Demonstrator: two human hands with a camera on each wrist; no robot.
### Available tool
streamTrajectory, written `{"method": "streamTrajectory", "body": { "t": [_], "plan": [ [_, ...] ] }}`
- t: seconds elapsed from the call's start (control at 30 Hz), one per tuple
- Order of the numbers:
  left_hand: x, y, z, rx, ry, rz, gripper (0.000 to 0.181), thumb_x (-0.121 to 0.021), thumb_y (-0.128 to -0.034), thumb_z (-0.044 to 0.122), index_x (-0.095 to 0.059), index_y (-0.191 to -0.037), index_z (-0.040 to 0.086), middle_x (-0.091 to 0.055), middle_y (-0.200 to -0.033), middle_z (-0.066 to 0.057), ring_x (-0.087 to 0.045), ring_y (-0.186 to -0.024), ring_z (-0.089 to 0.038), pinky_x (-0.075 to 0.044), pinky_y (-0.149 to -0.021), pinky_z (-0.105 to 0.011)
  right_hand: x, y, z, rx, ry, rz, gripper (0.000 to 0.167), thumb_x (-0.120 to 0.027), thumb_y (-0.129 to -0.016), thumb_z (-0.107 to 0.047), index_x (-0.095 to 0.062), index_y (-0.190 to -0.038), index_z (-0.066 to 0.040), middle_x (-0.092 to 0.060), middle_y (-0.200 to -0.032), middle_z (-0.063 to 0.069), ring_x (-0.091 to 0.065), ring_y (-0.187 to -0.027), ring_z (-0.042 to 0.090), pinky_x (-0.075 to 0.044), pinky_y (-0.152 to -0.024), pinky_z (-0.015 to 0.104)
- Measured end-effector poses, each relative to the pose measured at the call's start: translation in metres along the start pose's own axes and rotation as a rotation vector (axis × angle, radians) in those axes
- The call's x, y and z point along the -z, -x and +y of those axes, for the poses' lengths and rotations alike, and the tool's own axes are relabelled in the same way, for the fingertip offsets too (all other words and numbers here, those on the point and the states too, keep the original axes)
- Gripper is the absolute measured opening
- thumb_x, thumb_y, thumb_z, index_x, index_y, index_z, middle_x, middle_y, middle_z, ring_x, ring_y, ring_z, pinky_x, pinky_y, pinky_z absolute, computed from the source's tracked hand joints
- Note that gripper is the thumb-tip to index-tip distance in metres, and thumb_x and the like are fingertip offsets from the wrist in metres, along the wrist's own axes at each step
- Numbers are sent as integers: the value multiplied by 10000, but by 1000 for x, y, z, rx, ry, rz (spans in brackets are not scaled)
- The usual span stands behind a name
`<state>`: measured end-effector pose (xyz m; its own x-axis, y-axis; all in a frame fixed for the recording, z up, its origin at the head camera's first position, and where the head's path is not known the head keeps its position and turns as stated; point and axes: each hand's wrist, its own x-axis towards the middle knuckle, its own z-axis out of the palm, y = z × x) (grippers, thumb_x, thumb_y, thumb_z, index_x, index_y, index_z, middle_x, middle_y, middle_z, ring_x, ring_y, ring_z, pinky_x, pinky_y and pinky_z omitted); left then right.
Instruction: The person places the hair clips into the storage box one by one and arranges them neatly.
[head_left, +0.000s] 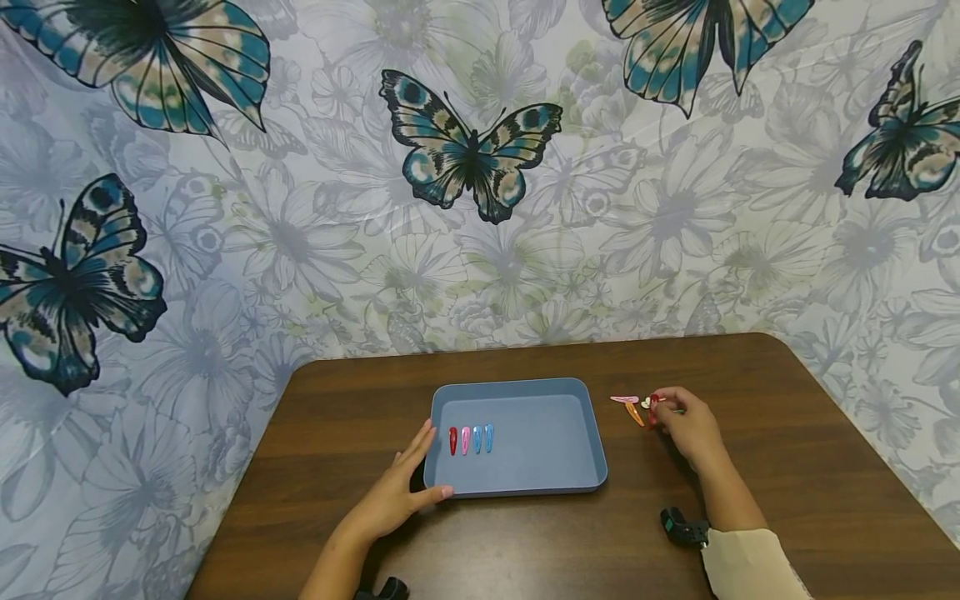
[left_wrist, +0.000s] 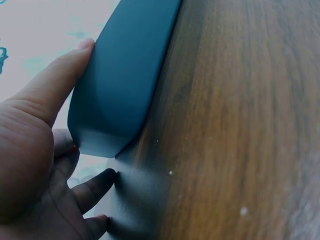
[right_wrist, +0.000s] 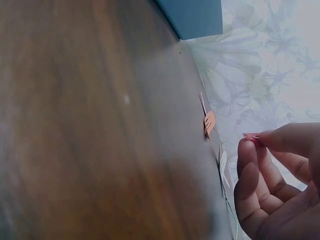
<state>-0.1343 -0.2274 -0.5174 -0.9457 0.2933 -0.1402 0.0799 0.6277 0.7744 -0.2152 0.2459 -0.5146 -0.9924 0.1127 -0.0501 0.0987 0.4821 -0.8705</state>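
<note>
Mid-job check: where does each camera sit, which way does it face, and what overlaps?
Head: worn on the head, facing forward and down at the tray, table and butterfly backdrop; left hand and right hand show.
Left wrist: on that wrist, facing the tray's outer side and the table; only the left hand shows.
Right wrist: on that wrist, facing loose clips and a tray corner; only the right hand shows, fingers pinching a red clip.
Shared: head and right wrist both show the loose clips.

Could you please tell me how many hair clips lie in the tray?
4, in the left half of the tray, left to right: red clip, pink clip, blue clip, second blue clip.
</note>
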Motion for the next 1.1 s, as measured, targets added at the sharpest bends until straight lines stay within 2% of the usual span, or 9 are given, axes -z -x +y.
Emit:
{"method": "streamTrajectory", "body": {
  "t": [0.33,0.67,0.87,1.1],
  "plan": [
    [0,1,1,-9,-2,12,1002,-755,-877,486,-145,-1640,259,-19,-1727,58,-63,-1588,-348,33,-1237,-666,-1,2,-6,29,-97,-23,335,-549,-1034,-122,-564,-1339,15,-687,-1135,268,-734,-735,95,-598,-629,274],
    [1,0,-1,-6,-9,1,997,-743,-883,498,-137,-1639,266,-3,-1727,67,-50,-1589,-337,44,-1235,-665,-8,4,-13,99,-82,-37,345,-565,-1033,-123,-573,-1361,-14,-691,-1083,256,-701,-752,70,-592,-673,243],
    [0,-1,-3,-21,-3,5,996,-738,-880,516,-142,-1640,271,-3,-1726,79,-51,-1590,-335,48,-1232,-671,-12,6,-18,131,-160,-84,392,-594,-1016,-104,-538,-1392,-9,-692,-1059,260,-710,-725,96,-594,-655,260],
    [0,-2,-5,-34,-7,7,1005,-740,-873,524,-145,-1640,264,-7,-1726,80,-69,-1589,-315,34,-1239,-662,-16,8,-25,163,-252,-143,410,-638,-999,-121,-542,-1368,29,-708,-989,168,-711,-717,99,-606,-662,270]
  ]
}}
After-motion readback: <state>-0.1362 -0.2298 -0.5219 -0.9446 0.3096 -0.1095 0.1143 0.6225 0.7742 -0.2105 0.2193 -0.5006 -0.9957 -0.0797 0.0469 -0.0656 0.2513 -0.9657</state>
